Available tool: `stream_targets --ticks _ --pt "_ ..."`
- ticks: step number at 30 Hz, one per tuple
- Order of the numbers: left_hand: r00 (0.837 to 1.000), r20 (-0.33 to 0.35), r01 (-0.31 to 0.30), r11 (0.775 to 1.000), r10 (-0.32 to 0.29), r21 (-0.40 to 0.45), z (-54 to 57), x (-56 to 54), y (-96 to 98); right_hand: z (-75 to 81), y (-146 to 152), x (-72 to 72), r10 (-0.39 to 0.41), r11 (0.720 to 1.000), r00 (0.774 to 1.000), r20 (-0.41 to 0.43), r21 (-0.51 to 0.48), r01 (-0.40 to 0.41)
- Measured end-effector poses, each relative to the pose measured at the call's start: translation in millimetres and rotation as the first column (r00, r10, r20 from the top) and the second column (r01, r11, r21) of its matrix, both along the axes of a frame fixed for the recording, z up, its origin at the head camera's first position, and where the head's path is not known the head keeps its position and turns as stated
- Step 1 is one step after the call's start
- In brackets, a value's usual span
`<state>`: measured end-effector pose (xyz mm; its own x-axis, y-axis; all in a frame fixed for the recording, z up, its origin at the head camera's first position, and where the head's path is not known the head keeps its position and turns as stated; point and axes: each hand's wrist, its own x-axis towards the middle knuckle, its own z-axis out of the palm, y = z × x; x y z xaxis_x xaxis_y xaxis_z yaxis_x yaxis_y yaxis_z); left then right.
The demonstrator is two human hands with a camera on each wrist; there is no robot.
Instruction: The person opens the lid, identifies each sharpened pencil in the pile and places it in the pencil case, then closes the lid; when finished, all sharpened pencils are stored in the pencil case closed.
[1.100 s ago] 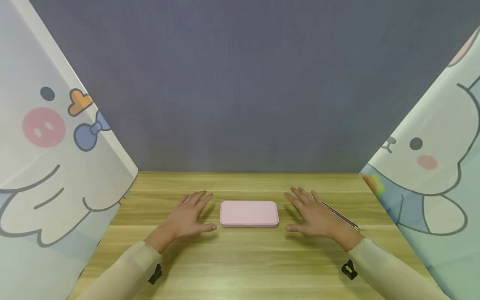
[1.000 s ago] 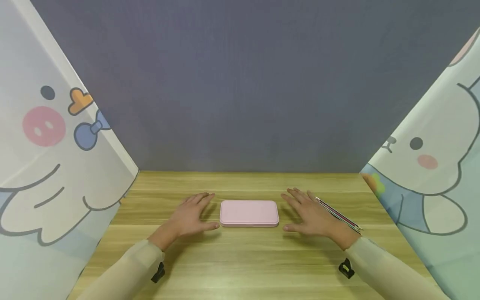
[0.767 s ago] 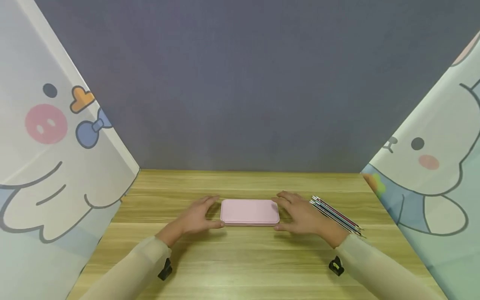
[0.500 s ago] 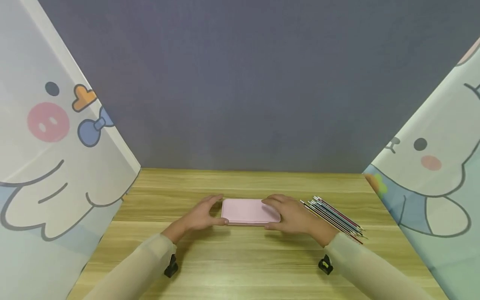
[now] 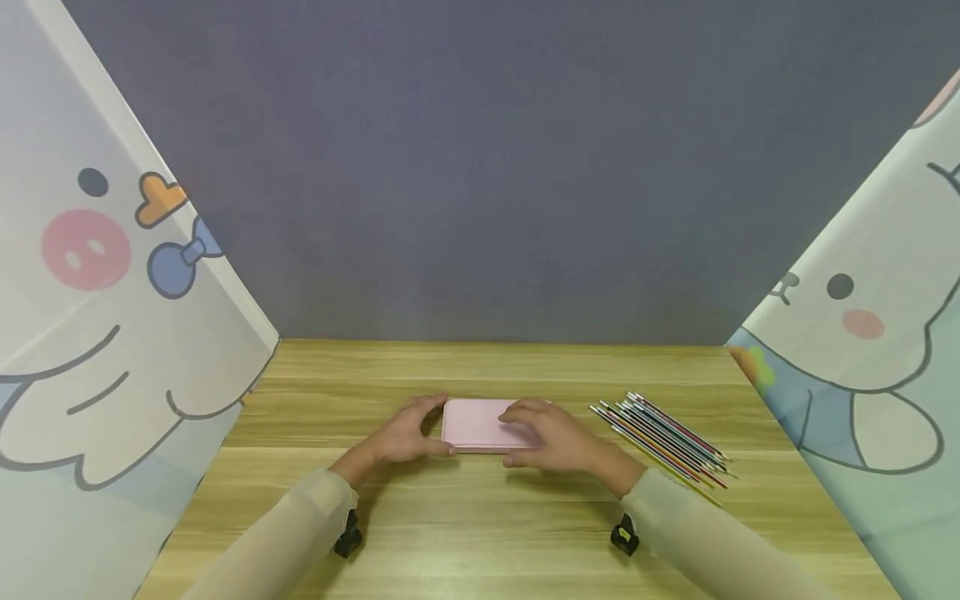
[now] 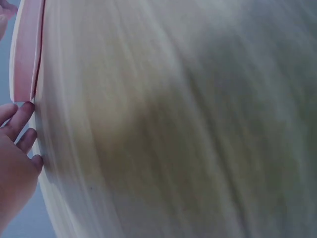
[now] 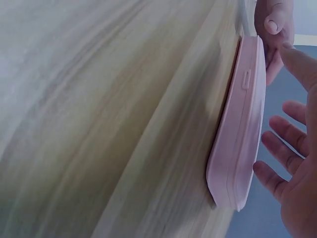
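A pink pencil case [image 5: 480,423] with rounded corners lies closed on the wooden table; its small front latch shows in the right wrist view. At its left end is my left hand [image 5: 405,433], thumb by the front corner and fingers by the back corner. In the left wrist view a fingertip of this hand [image 6: 17,158] meets the case's end. My right hand [image 5: 558,437] is over the case's right half, fingers spread and loosely bent. Seen from the right wrist, those fingers [image 7: 280,148] stand by the lid; whether they touch it I cannot tell.
Several pencils [image 5: 667,442] lie in a slanted bunch to the right of my right hand, on the table [image 5: 465,533]. A grey panel [image 5: 495,167] rises behind the table. Cartoon-printed panels [image 5: 82,333] flank both sides.
Both hands have moved inward, from beside the pencil case to its left end and over its right half. More of the pencils has come into view as the right hand and forearm moved left.
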<state>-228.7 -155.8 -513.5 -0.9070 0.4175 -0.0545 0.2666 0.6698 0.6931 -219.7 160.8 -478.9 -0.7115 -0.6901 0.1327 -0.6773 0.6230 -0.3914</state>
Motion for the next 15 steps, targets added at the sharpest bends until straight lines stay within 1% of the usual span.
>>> stream_targets --ticks 8,15 --pt "0.999 -0.053 0.002 0.999 -0.004 -0.044 -7.8 -2.9 1.8 -3.0 -7.5 -0.6 -0.008 1.000 1.000 -0.007 -0.022 0.008" --pt "0.995 -0.097 -0.015 1.000 0.013 -0.025 -11.7 -2.4 5.9 -5.8 -10.9 -2.6 -0.018 1.000 1.000 0.012 -0.021 0.018"
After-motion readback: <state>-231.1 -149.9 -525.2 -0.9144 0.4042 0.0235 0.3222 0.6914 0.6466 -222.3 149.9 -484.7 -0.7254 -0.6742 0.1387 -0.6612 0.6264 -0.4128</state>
